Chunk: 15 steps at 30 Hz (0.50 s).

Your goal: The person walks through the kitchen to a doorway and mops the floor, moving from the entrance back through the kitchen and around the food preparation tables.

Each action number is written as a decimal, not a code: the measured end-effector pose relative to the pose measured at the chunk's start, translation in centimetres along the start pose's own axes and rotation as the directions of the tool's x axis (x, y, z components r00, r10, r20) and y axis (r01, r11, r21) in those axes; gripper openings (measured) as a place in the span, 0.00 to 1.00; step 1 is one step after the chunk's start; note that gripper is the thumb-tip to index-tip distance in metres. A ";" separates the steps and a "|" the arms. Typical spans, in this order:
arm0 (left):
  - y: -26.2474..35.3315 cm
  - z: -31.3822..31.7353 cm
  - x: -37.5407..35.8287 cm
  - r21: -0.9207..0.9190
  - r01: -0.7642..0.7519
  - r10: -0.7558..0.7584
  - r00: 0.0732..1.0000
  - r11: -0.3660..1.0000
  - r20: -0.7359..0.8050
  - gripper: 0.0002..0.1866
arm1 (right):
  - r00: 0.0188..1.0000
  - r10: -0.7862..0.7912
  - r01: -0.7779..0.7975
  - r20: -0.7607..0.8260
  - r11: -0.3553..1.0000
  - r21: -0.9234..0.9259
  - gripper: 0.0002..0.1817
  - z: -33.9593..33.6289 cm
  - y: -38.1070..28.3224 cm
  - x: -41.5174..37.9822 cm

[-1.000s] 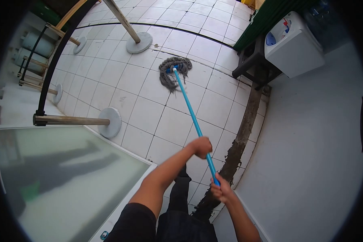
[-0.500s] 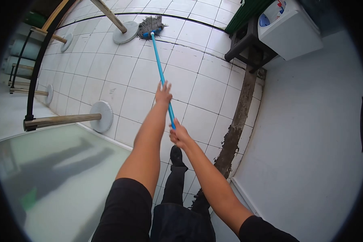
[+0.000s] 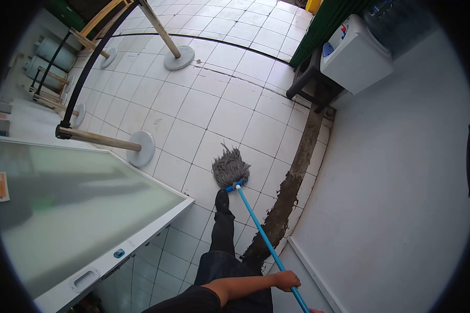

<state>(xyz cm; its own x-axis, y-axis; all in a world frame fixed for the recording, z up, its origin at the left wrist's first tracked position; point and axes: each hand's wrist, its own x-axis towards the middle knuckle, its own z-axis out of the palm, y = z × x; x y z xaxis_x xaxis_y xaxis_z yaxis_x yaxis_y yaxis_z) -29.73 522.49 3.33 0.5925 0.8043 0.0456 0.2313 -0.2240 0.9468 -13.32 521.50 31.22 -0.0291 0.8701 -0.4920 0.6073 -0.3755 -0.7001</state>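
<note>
A mop with a grey string head (image 3: 231,168) and a light blue handle (image 3: 258,225) slants across the lower middle of the view. Its strands lie on the white tiles, just beyond my black shoe (image 3: 222,201). The blue clamp of the mop sits close to the toe. My left hand (image 3: 286,280) is closed around the upper part of the handle, with the arm crossing in front of my body. At the bottom edge, only a sliver of my right hand (image 3: 316,311) shows, against the handle; the rest is out of view.
To the left stands a frosted glass panel (image 3: 89,193) with a white frame. Barrier posts on round bases (image 3: 141,148) are linked by a black belt. A white water dispenser (image 3: 356,57) rests on a dark stool (image 3: 316,81). A worn dark strip (image 3: 292,193) runs along the right wall.
The mop head has come from the far floor back to my shoe. Both hands have drawn the handle down and right, toward my body, and the view has shifted slightly.
</note>
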 end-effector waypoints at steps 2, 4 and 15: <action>-0.5 -0.7 0.1 -0.023 0.078 -0.077 0.997 0.997 0.013 0.07 | 0.968 0.191 -0.143 -0.165 0.953 0.269 0.24 -2.5 2.2 -0.8; -3.0 -3.8 -0.7 0.020 0.051 -0.050 0.998 0.998 -0.022 0.08 | 0.941 0.247 -0.097 -0.232 0.853 0.513 0.28 -2.0 2.5 0.3; -17.8 -33.7 -16.7 0.185 0.197 -0.071 0.845 0.963 -0.529 0.11 | 0.753 -0.649 0.418 -0.108 0.346 0.840 0.27 30.2 -15.8 17.2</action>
<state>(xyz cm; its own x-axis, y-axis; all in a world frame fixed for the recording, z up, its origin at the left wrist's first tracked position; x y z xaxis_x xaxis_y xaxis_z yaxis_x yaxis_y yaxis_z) -69.75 531.61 -3.53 0.0761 0.9872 0.1401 0.4818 -0.1594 0.8616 -47.42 532.80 18.18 -0.3301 0.9336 0.1392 -0.4694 -0.0344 -0.8823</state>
